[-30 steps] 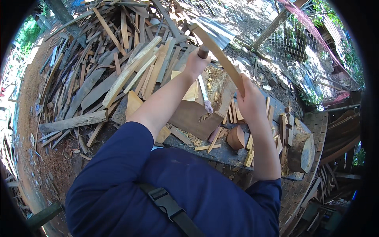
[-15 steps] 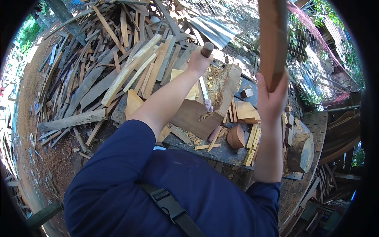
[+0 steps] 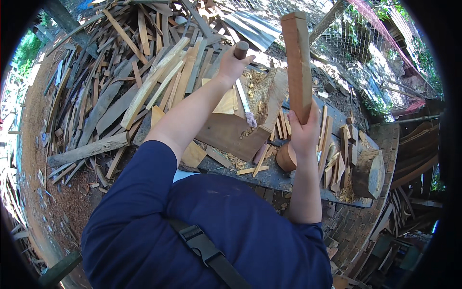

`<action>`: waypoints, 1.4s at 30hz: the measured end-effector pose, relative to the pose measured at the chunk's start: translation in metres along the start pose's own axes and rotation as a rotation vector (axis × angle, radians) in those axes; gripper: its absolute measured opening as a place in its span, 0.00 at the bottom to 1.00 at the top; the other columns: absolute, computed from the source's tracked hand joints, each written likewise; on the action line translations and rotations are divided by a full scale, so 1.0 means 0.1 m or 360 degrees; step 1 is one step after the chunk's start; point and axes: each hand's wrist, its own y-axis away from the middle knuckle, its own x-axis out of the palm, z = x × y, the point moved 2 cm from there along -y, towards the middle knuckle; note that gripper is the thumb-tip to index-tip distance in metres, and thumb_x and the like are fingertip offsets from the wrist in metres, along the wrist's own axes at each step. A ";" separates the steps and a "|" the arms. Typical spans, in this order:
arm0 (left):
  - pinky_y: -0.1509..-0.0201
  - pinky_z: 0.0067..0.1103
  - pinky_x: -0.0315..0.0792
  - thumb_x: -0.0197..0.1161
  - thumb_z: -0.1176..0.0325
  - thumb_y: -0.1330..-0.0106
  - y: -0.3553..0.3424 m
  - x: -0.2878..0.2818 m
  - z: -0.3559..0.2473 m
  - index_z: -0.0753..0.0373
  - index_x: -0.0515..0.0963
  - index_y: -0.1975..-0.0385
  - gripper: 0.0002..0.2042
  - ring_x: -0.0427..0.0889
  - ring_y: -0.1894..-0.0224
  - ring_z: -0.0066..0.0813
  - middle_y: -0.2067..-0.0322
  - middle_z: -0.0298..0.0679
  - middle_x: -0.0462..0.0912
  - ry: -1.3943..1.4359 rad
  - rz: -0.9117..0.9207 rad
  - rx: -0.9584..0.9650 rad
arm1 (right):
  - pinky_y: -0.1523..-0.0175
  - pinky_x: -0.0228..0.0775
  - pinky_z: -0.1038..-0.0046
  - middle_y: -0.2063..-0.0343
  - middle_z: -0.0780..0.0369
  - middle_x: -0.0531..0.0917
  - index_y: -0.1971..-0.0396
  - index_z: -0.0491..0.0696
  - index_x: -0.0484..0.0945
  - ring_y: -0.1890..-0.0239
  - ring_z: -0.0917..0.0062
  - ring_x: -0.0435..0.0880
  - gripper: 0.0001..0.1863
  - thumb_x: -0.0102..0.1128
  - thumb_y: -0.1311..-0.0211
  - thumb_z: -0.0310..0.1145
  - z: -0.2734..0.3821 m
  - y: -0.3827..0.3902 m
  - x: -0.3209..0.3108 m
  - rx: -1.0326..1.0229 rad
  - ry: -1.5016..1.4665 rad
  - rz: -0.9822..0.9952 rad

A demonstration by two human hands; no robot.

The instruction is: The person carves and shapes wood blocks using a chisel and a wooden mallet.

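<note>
My left hand (image 3: 233, 66) is closed round a dark wooden handle (image 3: 241, 49) with a round end, above the far side of a big wooden block (image 3: 236, 137). Whatever is at the handle's lower end is hidden by the hand. A thick squared length of wood (image 3: 297, 67) stands nearly upright in my right hand (image 3: 306, 131), its fingers wrapped round the lower end. The block's top is hollowed and strewn with chips (image 3: 260, 98). A pale strip (image 3: 242, 95) with lilac wrapping (image 3: 250, 119) at its near end lies over the block's edge.
The block rests on a dark bench (image 3: 274, 179). A rounded wood piece (image 3: 286, 158), small offcuts (image 3: 332, 168) and a log section (image 3: 368, 173) lie to the right. Beyond, at left, is a large heap of scrap wood (image 3: 120, 96). Wire mesh (image 3: 332, 43) stands at the back right.
My right hand has swung the squared wood down and to the left, so its top end now shows. My left hand keeps the handle and appears slightly farther left. The whole view has shifted a little.
</note>
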 end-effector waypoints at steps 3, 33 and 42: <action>0.60 0.23 0.67 0.70 0.65 0.52 0.03 -0.01 -0.06 0.64 0.73 0.67 0.16 0.74 0.67 0.24 0.70 0.36 0.77 0.0008 -0.0008 -0.0014 | 0.52 0.66 0.69 0.59 0.51 0.76 0.45 0.44 0.60 0.57 0.64 0.77 0.27 0.56 0.46 0.27 -0.08 0.09 -0.01 0.0118 0.0028 0.0002; 0.61 0.22 0.70 0.65 0.64 0.50 -0.13 -0.01 0.08 0.65 0.73 0.66 0.15 0.77 0.67 0.25 0.70 0.39 0.79 -0.0280 -0.0075 0.0028 | 0.58 0.69 0.69 0.63 0.52 0.78 0.46 0.46 0.62 0.62 0.65 0.80 0.26 0.55 0.47 0.28 0.31 -0.17 0.05 -0.0055 0.0112 0.0067; 0.60 0.26 0.69 0.65 0.67 0.54 -0.12 0.02 0.01 0.64 0.74 0.66 0.15 0.78 0.67 0.35 0.70 0.43 0.79 -0.0127 -0.0031 0.0003 | 0.57 0.69 0.66 0.63 0.50 0.78 0.47 0.47 0.64 0.62 0.62 0.79 0.25 0.56 0.45 0.32 0.60 -0.75 0.15 0.0014 0.0867 0.0552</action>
